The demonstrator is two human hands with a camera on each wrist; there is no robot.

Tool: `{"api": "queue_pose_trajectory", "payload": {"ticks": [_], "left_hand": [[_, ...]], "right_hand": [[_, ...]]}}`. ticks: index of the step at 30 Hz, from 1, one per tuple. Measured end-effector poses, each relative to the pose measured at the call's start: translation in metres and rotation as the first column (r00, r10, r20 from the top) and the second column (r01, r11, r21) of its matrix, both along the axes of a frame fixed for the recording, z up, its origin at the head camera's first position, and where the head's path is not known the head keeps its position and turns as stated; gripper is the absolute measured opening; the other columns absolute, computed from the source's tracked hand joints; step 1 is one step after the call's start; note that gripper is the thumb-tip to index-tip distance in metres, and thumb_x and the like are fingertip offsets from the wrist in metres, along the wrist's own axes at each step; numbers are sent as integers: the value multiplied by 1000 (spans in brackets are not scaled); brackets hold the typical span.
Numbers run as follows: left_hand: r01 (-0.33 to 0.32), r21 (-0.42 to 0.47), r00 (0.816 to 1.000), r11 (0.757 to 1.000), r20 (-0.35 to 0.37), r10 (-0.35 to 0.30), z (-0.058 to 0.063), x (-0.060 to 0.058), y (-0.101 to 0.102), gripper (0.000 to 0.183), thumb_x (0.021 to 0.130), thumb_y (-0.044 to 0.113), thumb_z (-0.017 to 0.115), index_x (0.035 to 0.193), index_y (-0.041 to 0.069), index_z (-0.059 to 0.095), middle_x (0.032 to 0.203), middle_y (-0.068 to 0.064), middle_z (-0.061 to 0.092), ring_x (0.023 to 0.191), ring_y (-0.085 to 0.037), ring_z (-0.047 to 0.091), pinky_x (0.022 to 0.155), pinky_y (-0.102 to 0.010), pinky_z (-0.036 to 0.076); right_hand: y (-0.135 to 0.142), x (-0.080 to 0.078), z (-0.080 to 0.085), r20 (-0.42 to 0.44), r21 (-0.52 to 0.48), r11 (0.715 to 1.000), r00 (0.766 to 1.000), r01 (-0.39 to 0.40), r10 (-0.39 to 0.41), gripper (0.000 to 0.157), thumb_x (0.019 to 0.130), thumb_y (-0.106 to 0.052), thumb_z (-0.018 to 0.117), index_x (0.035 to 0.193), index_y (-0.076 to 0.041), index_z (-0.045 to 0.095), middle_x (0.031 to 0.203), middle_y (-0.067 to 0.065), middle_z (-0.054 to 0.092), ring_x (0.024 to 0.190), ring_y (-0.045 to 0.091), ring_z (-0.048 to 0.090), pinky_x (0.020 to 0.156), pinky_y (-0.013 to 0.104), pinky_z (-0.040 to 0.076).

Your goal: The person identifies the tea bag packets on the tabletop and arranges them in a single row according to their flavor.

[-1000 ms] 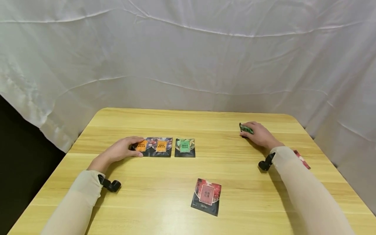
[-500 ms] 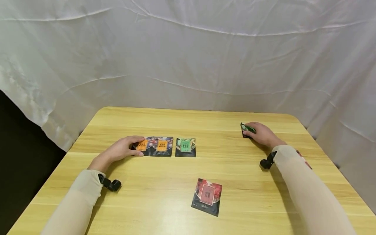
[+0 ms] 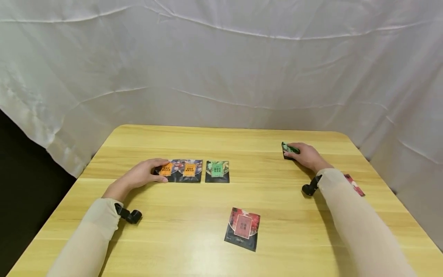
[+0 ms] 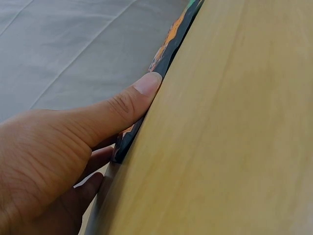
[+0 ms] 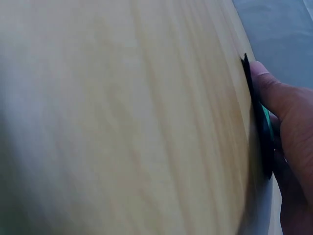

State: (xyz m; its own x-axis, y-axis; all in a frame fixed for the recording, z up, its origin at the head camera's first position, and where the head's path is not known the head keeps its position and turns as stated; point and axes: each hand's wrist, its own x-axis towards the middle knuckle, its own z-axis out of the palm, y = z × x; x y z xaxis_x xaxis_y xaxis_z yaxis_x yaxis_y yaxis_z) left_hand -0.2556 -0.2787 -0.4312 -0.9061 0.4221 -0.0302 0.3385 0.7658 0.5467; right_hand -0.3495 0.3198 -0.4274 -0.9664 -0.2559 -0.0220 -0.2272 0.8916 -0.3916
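Note:
My left hand (image 3: 140,175) grips the left end of a row of flat sachets, thumb at the near edge and fingers at the far edge of an orange-labelled sachet (image 3: 166,170). A second orange-labelled sachet (image 3: 189,170) lies against it. Just right of these is a green-labelled sachet (image 3: 217,172), face up. Toward the back right, my right hand (image 3: 308,156) pinches another green sachet (image 3: 289,150), bent and partly covered by the fingers. Seen from the right wrist, that sachet's dark edge (image 5: 259,117) is close to the tabletop; contact is hard to tell.
A red-labelled sachet (image 3: 243,227) lies slightly turned on the wooden table (image 3: 173,238) near the front. Another red sachet (image 3: 354,184) lies at the right, partly behind the right sleeve (image 3: 349,211). A pale curtain (image 3: 221,69) hangs behind the table's back edge.
The green sachet in my right hand has tilted a little, showing more of its pale green part. My left hand stays on the orange-labelled sachet. The head view shifts slightly.

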Motion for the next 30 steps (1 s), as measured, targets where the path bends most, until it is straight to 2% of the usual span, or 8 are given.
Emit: {"api": "queue_pose_trajectory", "payload": {"ticks": [3, 8, 18, 30], "left_hand": [[-1, 4, 1000, 1000, -5, 1, 0, -2, -1, 83, 83, 47, 75, 147, 5, 44, 148, -23, 41, 137, -45, 32, 110, -61, 27], [12, 0, 1000, 1000, 1, -12, -4, -5, -1, 83, 83, 49, 73, 148, 6, 44, 148, -22, 41, 137, -44, 33, 110, -60, 28], [6, -10, 1000, 1000, -2, -6, -3, -6, 1, 85, 82, 51, 74, 148, 6, 44, 148, -23, 41, 137, -45, 33, 110, -60, 28], [19, -17, 1000, 1000, -8, -19, -3, -8, 3, 82, 84, 49, 73, 148, 6, 43, 148, -23, 41, 137, -45, 33, 109, -61, 27]], "right_hand": [[-2, -3, 0, 17, -24, 1000, 1000, 13, -12, 71, 96, -50, 57, 149, -5, 42, 142, 28, 45, 124, 45, 45, 99, 61, 38], [-1, -3, -4, 37, -10, 999, 999, 32, -32, 72, 97, -51, 56, 149, -3, 41, 143, 29, 43, 126, 47, 44, 100, 62, 37], [-2, -2, -4, 27, -16, 999, 999, 34, -33, 69, 98, -47, 57, 148, -2, 41, 143, 30, 42, 127, 48, 42, 103, 61, 35], [-1, -3, -7, 34, -26, 999, 998, 47, -46, 71, 97, -49, 57, 148, -2, 42, 144, 29, 42, 130, 48, 39, 104, 62, 34]]}}
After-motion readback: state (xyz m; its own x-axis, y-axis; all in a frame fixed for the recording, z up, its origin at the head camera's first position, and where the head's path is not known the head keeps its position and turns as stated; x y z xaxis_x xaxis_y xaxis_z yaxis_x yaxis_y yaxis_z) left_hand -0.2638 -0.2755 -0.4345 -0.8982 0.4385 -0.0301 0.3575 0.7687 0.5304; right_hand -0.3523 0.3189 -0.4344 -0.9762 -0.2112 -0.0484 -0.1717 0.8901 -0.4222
